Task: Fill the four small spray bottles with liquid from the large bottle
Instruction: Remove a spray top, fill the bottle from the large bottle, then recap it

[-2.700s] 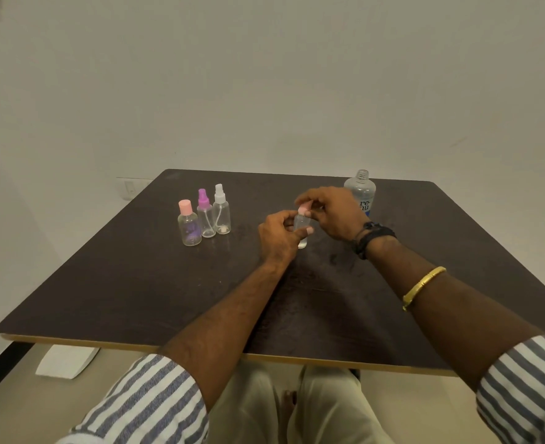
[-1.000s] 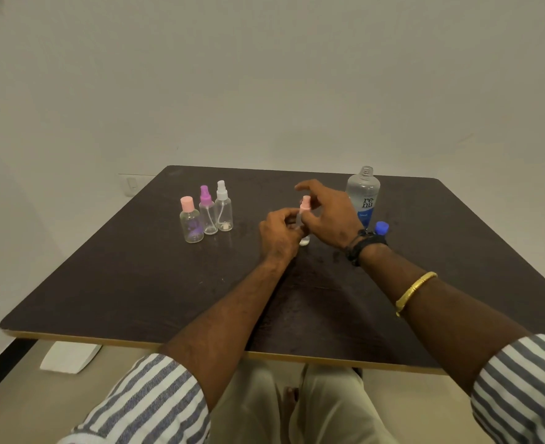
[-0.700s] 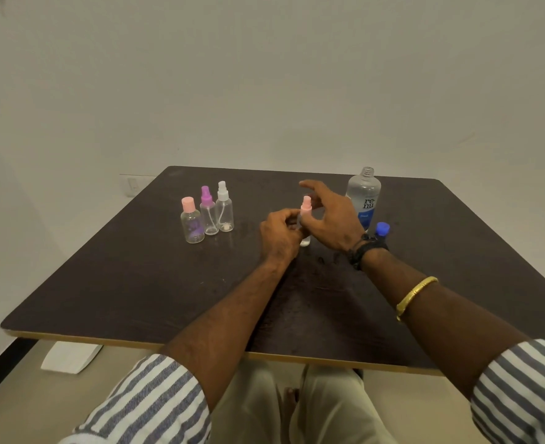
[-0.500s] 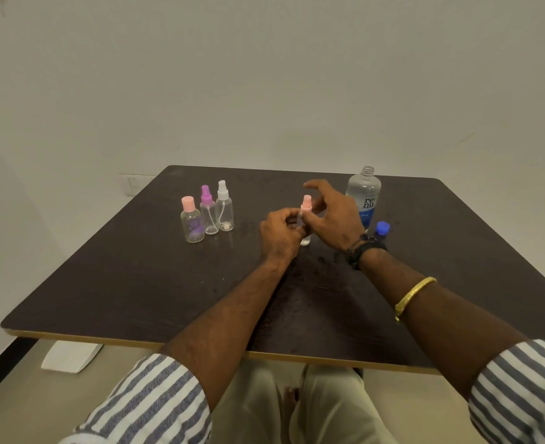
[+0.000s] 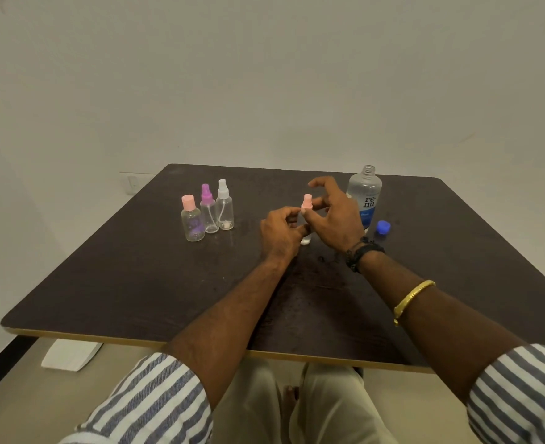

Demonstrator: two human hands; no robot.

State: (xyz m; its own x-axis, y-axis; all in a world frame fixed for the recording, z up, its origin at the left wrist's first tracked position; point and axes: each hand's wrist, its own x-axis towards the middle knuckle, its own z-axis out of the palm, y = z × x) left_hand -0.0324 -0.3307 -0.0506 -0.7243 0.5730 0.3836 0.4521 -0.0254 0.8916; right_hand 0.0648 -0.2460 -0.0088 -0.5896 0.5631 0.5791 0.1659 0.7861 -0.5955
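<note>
Pink-capped spray bottle (image 5: 306, 205) between hands, left hand (image 5: 279, 233) gripping body; right hand (image 5: 338, 216) pinching its top

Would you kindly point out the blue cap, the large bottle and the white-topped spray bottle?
blue cap (image 5: 383, 227): head view, its middle.
large bottle (image 5: 369, 201): head view, its printed label.
white-topped spray bottle (image 5: 225, 210): head view, its clear body.

Dark table (image 5: 130, 283) — three spray bottles (image 5: 212, 213) left; large bottle (image 5: 365, 197), blue cap (image 5: 383, 227) right.

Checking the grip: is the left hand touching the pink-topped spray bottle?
Touching. Head view: the left hand pinches the pink-topped spray bottle below its top.
</note>
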